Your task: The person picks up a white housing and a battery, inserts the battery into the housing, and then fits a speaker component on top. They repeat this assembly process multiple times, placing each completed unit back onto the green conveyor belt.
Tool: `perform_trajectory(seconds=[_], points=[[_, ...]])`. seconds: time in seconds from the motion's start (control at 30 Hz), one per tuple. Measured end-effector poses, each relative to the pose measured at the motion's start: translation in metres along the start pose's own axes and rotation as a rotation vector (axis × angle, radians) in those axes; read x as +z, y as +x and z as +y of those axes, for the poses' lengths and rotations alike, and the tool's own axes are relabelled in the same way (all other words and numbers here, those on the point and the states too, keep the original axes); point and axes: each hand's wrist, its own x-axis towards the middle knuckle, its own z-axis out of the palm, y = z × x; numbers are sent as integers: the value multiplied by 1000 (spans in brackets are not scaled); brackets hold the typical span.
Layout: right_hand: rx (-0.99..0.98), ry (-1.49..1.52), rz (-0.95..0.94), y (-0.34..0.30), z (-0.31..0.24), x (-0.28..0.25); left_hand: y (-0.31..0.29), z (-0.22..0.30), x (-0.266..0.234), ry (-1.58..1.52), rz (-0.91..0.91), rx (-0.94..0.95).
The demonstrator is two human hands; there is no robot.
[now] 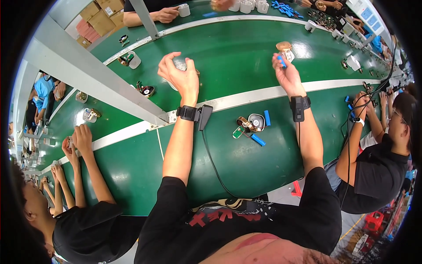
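My left hand (179, 79) is over the far green strip, fingers curved and apart. Behind it a whitish housing (180, 65) is partly hidden; no grip on it shows. Between the fingers of my right hand (288, 78) is a blue cylindrical battery (281, 61). Just beyond that hand stands a white housing (288, 54) with a gold-brown top part (284, 45). On the bench between my forearms lie a round grey-rimmed part (256, 121), a small green circuit board (238, 132) and two loose blue batteries, one upright-lying (267, 118) and one slanted (258, 140).
A grey metal post (96, 70) rises left of my left hand. A white rail (246, 97) crosses under my wrists. Black cables (211, 154) trail from my wrist devices. Co-workers sit left and right; across the strip, a person's hand (167, 15) is beside white housings (247, 6).
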Motion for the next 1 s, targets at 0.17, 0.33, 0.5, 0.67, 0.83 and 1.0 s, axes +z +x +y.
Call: perform_trajectory(seconds=[0.17, 0.33, 0.5, 0.67, 0.83, 1.0], points=[[-332, -114, 163, -21, 8, 63, 0, -7, -6, 16, -1, -24], [-434, -198, -178, -2, -52, -5, -2, -3, 3, -19, -27, -25], [-757, -1013, 377, 20, -38, -27, -3, -5, 2, -32, -39, -29], [-683, -1547, 407, 26, -18, -33, -2, 0, -1, 39, -22, 26], [-281, -1375, 397, 2, 4, 15, 4, 7, -7, 50, -128, 123], [8, -1112, 26, -28, 58, 61, -12, 50, 1, -397, -847, 229]])
